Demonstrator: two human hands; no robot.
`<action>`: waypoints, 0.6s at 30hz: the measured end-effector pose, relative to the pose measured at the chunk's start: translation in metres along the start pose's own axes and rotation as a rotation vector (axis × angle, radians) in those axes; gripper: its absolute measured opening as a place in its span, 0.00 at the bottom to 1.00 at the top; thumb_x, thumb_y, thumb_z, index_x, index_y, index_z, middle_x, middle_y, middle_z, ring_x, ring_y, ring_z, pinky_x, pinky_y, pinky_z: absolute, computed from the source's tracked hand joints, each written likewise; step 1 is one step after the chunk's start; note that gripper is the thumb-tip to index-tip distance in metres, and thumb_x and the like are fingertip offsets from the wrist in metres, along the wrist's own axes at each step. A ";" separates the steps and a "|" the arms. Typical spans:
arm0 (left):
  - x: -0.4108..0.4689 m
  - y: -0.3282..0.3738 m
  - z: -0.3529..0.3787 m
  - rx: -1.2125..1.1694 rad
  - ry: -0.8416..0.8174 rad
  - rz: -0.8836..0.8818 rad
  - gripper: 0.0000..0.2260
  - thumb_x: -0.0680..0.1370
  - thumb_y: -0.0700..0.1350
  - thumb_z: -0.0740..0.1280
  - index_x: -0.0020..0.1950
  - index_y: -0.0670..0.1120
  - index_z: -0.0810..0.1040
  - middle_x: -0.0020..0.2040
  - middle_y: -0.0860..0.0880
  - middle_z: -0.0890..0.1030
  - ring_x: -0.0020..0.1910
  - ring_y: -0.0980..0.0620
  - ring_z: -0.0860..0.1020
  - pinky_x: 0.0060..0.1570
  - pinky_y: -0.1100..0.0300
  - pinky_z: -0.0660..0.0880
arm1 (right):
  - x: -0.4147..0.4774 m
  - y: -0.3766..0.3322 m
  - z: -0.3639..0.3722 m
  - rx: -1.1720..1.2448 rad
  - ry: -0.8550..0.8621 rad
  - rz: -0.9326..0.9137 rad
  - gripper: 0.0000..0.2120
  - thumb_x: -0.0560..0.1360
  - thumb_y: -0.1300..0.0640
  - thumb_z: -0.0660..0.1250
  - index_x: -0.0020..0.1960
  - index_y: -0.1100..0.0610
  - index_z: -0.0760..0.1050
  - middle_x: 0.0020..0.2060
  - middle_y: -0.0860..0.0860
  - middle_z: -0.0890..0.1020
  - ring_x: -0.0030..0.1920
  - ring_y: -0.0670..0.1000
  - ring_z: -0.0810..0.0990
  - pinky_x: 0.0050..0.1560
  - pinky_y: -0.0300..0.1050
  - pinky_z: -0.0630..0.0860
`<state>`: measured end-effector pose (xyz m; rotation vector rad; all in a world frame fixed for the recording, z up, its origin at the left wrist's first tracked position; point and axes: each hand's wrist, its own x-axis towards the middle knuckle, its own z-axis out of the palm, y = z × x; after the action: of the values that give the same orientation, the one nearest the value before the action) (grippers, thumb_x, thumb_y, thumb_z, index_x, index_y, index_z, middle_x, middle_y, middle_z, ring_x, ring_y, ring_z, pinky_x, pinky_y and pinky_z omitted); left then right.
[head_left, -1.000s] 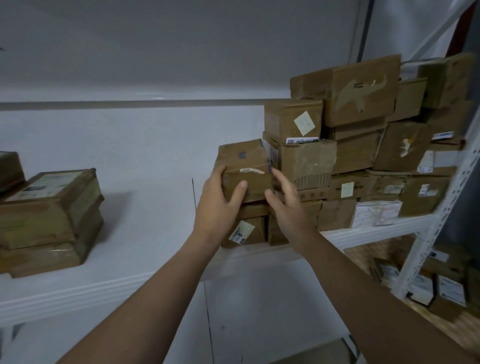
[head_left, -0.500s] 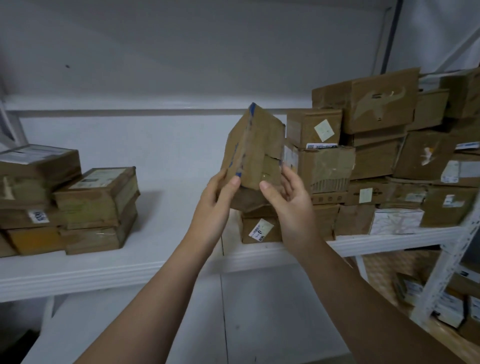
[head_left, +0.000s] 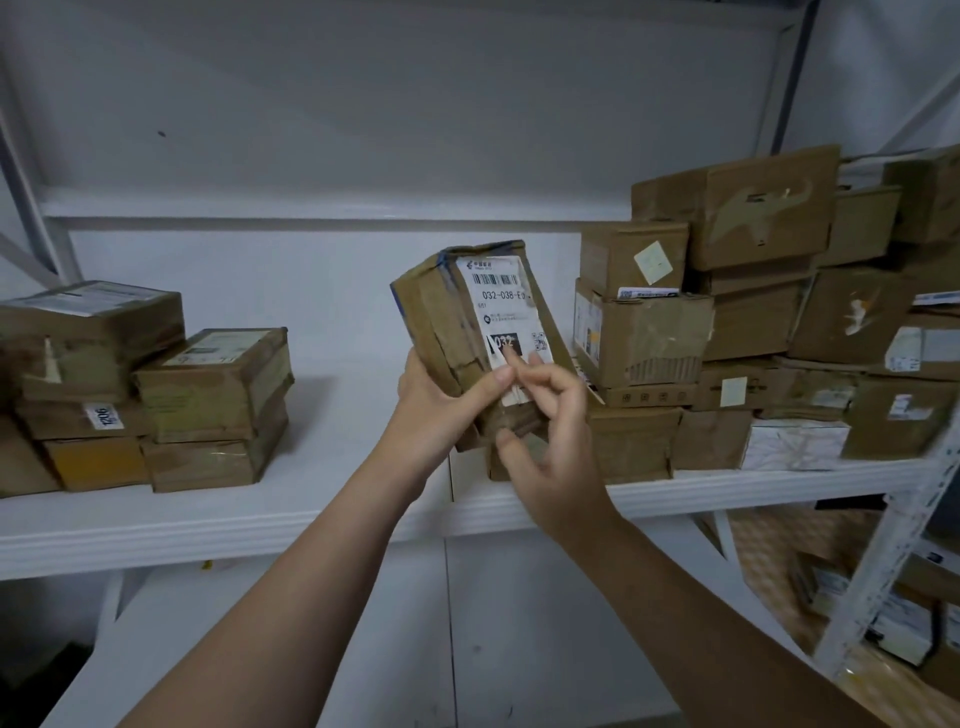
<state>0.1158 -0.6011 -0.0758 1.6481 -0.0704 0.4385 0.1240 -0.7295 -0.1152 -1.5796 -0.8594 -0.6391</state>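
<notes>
1. The left hand (head_left: 436, 410) is gripping the parcel (head_left: 447, 332) by its lower left edge, with the fingers wrapping behind and the thumb lying across the front
2. The right hand (head_left: 550, 447) is pinching the parcel's lower end: the thumb is sitting underneath, the forefinger tip is pressing on the black patch of the shipping label (head_left: 501, 306), and the other fingers are curling loosely
3. The parcel is hanging in the air, rising above both hands and staying clear of the shelf (head_left: 311, 519) beyond and below them
4. Its long axis is running nearly upright, with the top leaning slightly towards the left hand's side; the labelled face is pointing back at the person, its print reading the right way up
5. The cardboard is looking creased, dented and taped over, so it is probably going to give under a squeeze; a hold at one end is carrying it, so it is likely light. Taking it across the two narrow sides near the middle seems safer than trusting the crushed corners or the glossy tape
6. Beyond the right hand a tall pile of boxes (head_left: 727, 322) is crowding the shelf, while a lower stack (head_left: 208, 405) is sitting well apart on the left hand's side
</notes>
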 end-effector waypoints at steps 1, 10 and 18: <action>-0.001 -0.001 -0.001 -0.025 0.016 0.017 0.28 0.68 0.53 0.77 0.64 0.51 0.70 0.55 0.54 0.79 0.50 0.63 0.80 0.40 0.68 0.77 | 0.000 -0.002 -0.003 0.027 -0.017 0.011 0.23 0.72 0.65 0.60 0.60 0.44 0.61 0.66 0.40 0.70 0.73 0.47 0.65 0.70 0.62 0.64; -0.003 -0.024 -0.016 -0.268 0.041 -0.021 0.25 0.80 0.43 0.63 0.74 0.53 0.58 0.56 0.44 0.82 0.55 0.46 0.81 0.52 0.53 0.78 | 0.021 -0.004 -0.031 -0.050 0.051 0.213 0.24 0.76 0.58 0.68 0.68 0.45 0.63 0.63 0.44 0.69 0.61 0.32 0.70 0.56 0.32 0.73; -0.001 -0.017 -0.015 -0.107 -0.003 0.051 0.29 0.74 0.49 0.71 0.72 0.52 0.63 0.62 0.52 0.77 0.49 0.59 0.82 0.36 0.67 0.76 | 0.018 0.001 -0.022 0.182 -0.015 0.262 0.27 0.77 0.64 0.67 0.70 0.46 0.62 0.56 0.31 0.73 0.57 0.33 0.76 0.53 0.32 0.75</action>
<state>0.1160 -0.5845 -0.0910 1.5445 -0.1369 0.4635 0.1364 -0.7482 -0.0980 -1.4998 -0.6859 -0.3528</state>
